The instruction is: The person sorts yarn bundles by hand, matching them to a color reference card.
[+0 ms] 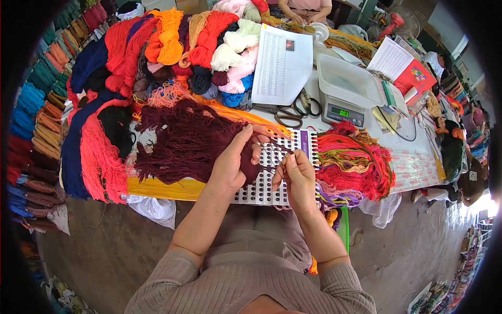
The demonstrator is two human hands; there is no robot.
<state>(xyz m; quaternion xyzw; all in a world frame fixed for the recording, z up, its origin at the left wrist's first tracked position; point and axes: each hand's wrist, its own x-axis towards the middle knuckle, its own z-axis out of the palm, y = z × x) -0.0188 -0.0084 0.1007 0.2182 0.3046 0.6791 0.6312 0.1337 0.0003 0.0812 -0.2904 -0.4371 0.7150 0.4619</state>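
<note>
A thick bundle of dark maroon yarn (183, 138) lies spread on the table in front of me. Its right end narrows into my left hand (234, 159), which is closed around it, thumb on top. Thin maroon strands run from there to my right hand (299, 177), whose thumb and fingers pinch them. Beneath both hands is a white card with rows of punched holes (264, 194) and a purple label. Orange yarn (261, 121) reaches the card's far edge. Right of the card, a loose pile of red, pink and olive yarn (353, 167) touches its side.
Beyond the card lie black-handled scissors (308, 104), a printed sheet (280, 65) and a scale (342, 114) bearing a clear plastic tub (349, 81). Colourful skeins (170, 39) are heaped at the back left. Another person (305, 10) sits across the table. A fan (400, 23) stands behind.
</note>
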